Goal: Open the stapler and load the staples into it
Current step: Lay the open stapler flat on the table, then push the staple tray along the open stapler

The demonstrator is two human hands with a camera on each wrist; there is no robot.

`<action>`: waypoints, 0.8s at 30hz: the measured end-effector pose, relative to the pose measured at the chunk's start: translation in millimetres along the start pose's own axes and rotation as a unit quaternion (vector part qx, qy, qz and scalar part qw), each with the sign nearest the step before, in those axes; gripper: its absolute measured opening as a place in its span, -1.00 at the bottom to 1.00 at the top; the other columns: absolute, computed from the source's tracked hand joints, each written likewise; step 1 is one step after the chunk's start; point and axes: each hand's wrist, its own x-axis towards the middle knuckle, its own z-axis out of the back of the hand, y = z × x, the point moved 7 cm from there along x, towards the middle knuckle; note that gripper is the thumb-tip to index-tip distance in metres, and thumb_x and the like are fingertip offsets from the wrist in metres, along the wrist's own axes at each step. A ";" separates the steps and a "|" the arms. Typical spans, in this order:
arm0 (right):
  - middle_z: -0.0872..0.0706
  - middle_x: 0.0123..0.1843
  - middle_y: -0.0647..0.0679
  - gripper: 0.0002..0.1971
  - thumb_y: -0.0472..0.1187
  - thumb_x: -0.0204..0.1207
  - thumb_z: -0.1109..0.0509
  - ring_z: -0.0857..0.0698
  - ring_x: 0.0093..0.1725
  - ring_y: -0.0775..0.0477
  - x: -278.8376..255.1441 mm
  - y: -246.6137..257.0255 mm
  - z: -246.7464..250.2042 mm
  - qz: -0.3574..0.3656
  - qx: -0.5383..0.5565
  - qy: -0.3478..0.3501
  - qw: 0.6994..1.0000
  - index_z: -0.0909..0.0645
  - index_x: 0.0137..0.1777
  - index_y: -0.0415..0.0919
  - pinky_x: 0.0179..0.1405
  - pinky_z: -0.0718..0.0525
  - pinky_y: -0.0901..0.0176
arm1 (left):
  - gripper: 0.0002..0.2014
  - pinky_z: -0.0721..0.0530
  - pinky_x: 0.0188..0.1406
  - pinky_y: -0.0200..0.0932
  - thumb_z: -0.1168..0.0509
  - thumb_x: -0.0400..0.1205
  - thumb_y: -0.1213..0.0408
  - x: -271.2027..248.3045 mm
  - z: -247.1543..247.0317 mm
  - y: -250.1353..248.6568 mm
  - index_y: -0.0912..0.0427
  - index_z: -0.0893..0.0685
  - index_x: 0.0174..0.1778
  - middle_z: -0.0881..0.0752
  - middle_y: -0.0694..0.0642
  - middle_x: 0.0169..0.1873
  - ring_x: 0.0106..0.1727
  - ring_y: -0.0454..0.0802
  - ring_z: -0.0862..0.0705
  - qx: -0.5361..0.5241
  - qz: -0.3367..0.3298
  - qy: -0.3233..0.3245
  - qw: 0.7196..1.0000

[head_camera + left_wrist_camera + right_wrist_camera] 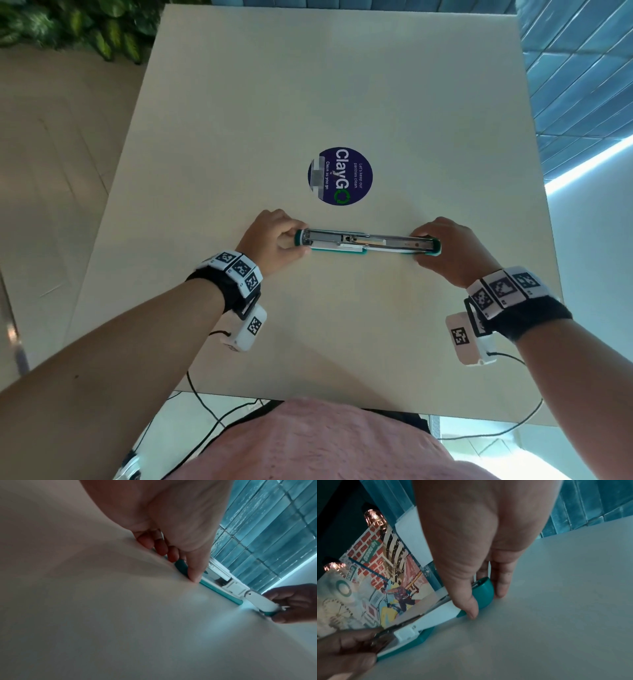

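- Stapler (368, 242) lies swung fully open and flat on the worktop (342, 102), near the person's edge, just below the round blue sticker (340, 176).
- Left hand (274, 240) pinches the left end, thumb on the near side and fingers on the far side; in the left wrist view the fingertips (194, 574) press down where the teal edge meets the worktop.
- Right hand (445, 250) clamps the other end the same way, thumb (471, 609) and fingers either side of the rounded teal cap (483, 592).
- Both hands are well apart, one at each end, each curled onto the stapler.
- Handling, as I judge it: stiff metal rails in a hard plastic shell, light enough to skate on this smooth worktop, so pinning it at both ends makes sense.
- The hinge in the middle looks like the floppy spot; gripping there would likely fold it.
- The open metal channel (342, 236) faces up, and I'd keep fingers off it, since a spring pusher can snap back.
- No staples show in any view, so loading looks yet to be done.
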 end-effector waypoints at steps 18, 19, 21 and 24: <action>-0.62 0.28 -0.01 -0.57 -0.11 0.56 -0.29 -0.53 0.27 -0.05 23.1 127.0 -42.4 0.143 -0.047 0.055 0.987 -0.44 0.44 0.01 0.22 -0.54 0.04 | -0.63 -0.39 -0.18 -0.32 -0.54 0.33 0.14 2.0 -2.2 5.4 0.02 -0.73 0.05 -0.65 0.08 -0.25 -0.12 0.01 -0.51 -0.014 -0.019 0.003 1.000; -0.62 0.28 -0.03 -0.57 -0.15 0.57 -0.26 -0.53 0.27 -0.08 25.9 125.7 -48.6 0.132 -0.071 0.065 0.987 -0.42 0.45 0.00 0.21 -0.55 0.02 | -0.62 -0.42 -0.16 -0.26 -0.54 0.33 0.14 2.1 -2.5 6.1 0.02 -0.73 0.06 -0.67 0.11 -0.23 -0.11 0.03 -0.53 -0.013 -0.020 0.005 1.000; -0.63 0.25 -0.07 -0.60 -0.21 0.56 -0.23 -0.54 0.23 -0.12 30.6 122.7 -55.1 0.116 -0.098 0.070 0.986 -0.46 0.41 -0.07 0.19 -0.57 0.00 | -0.61 -0.45 -0.12 -0.19 -0.54 0.33 0.12 2.3 -3.5 7.9 0.03 -0.72 0.08 -0.69 0.14 -0.21 -0.09 0.05 -0.54 -0.012 -0.021 0.006 1.000; -0.64 0.17 -0.12 -0.69 -0.22 0.50 -0.27 -0.54 0.15 -0.15 36.2 123.9 -59.3 0.121 -0.123 0.062 0.983 -0.53 0.24 -0.18 0.11 -0.59 0.01 | -0.60 -0.45 -0.12 -0.19 -0.54 0.32 0.12 3.2 -4.4 10.0 0.04 -0.72 0.08 -0.69 0.14 -0.22 -0.11 0.05 -0.54 -0.008 -0.027 -0.001 1.000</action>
